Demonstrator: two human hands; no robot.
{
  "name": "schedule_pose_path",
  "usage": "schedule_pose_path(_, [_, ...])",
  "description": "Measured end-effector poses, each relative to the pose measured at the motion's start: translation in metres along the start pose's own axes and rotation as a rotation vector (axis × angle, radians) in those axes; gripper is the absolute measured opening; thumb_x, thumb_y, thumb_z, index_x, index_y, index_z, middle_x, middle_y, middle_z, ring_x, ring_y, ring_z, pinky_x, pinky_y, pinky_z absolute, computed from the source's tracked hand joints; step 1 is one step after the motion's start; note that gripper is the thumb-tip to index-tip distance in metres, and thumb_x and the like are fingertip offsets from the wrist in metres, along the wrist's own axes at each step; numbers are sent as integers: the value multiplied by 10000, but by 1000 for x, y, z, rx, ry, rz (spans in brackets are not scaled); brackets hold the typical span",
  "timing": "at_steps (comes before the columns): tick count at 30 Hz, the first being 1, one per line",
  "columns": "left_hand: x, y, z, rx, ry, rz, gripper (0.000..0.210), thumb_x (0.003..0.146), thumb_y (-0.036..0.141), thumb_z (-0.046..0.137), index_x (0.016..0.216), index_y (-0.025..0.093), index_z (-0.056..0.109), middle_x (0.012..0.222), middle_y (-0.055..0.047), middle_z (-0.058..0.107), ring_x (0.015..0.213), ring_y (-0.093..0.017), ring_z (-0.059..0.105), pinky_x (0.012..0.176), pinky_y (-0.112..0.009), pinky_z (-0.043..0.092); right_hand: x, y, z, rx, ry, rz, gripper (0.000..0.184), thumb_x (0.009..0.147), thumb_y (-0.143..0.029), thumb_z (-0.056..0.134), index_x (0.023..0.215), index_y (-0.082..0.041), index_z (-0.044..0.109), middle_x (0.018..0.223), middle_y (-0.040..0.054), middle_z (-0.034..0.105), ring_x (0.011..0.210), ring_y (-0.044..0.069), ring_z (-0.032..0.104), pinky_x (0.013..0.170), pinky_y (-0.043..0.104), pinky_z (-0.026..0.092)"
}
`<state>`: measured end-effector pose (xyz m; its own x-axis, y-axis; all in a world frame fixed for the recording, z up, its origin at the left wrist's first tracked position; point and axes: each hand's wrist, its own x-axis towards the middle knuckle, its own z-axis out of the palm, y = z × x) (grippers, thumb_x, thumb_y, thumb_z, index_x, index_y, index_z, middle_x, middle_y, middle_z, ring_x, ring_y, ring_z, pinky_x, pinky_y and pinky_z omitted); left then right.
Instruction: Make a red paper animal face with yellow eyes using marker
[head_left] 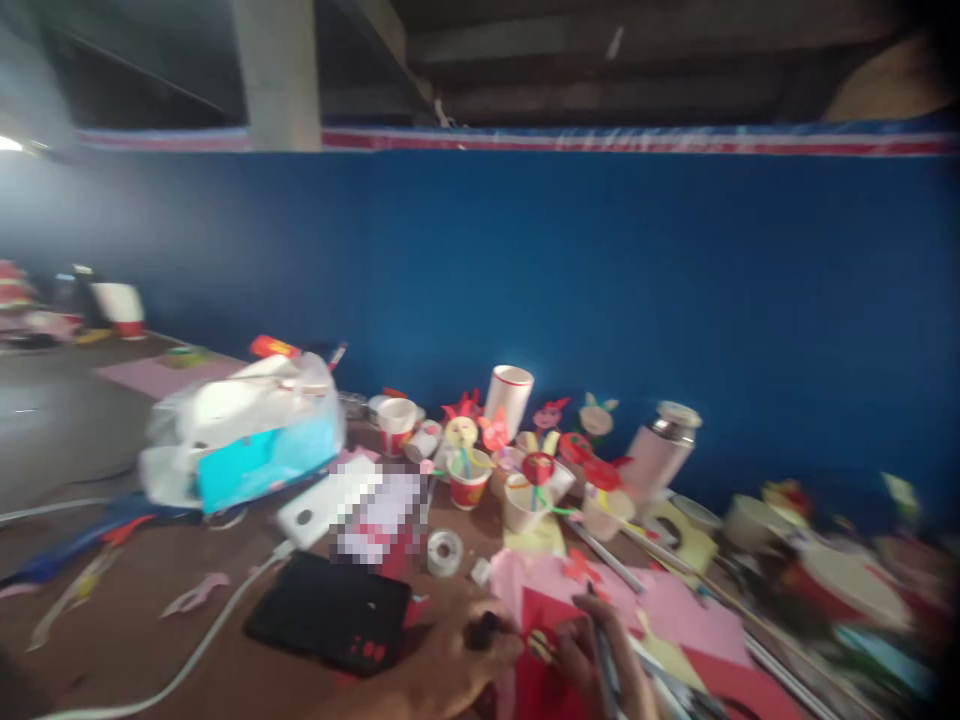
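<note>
At the bottom centre, my left hand [442, 655] has its fingers closed around a small dark thing too blurred to name. Just right of it, my right hand [626, 650] holds a dark, slim pen [606, 655] between the fingers. Its fingertips touch a small cream paper cutout [541, 646] with dark marks, close to the left fingertips. Beneath both hands lies a red paper sheet [544, 605], partly over pink paper [675, 605]. An orange-red paper cutout [582, 567] rests just beyond.
Paper cups [469, 480] with paper figures stand along the blue wall [600, 270]. A thermos [660, 455] is right of them. A tape roll [445, 552], black phone [330, 610], white power bank [330, 500], cable [217, 630] and plastic bag [169, 450] lie left.
</note>
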<state>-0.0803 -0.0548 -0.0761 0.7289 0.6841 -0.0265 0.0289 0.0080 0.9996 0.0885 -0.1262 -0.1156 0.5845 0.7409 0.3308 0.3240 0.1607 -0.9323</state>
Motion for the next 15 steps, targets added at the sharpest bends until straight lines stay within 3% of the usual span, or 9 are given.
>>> schedule_pose_path(6, [6,-18,-1,172,-7,-27,450,822,634,554,786,186,565,548,60,456,517,-110,392,485,-197,302,0,-18,-3,192,-175,75,311,812,-333,656,1045,-252,467,748,-28,603,627,152,611,561,251,490])
schedule_pose_path(10, [11,-26,2,172,-39,-78,517,783,701,545,790,184,539,588,56,441,545,-117,406,502,-199,324,1,-14,-5,228,-132,52,296,816,-281,648,1055,-251,477,740,-42,565,612,128,571,579,248,480])
schedule_pose_path(15, [17,-11,2,113,-127,-54,506,801,688,539,721,191,484,525,58,441,501,-116,408,497,-209,312,4,-24,-11,243,-162,105,303,804,-292,650,1047,-236,478,731,-38,572,612,135,565,605,267,490])
